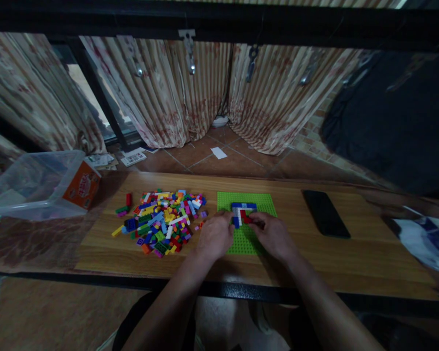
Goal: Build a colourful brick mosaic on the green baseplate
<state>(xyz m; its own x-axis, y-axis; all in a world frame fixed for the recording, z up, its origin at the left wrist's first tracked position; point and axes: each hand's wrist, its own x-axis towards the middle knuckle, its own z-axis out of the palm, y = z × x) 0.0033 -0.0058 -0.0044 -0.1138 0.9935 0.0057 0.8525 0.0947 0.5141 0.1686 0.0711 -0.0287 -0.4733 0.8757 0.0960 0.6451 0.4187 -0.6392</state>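
A green baseplate [263, 201] lies on the wooden table [369, 253] in front of me. On it stands a small build of blue, white and red bricks [242, 211]. My left hand [215, 236] rests at the plate's left edge, its fingertips touching the build's left side. The fingers of my right hand [272, 235] pinch a red brick [247, 219] at the build's lower right. A heap of loose bricks [164, 220] in many colours lies to the left of the plate.
A black phone [325, 213] lies flat to the right of the plate. At the far left stands a clear plastic bin [32, 183] holding an orange box [82, 185]. Striped curtains hang behind the table, and a white-and-blue bag [426, 240] lies at the right edge.
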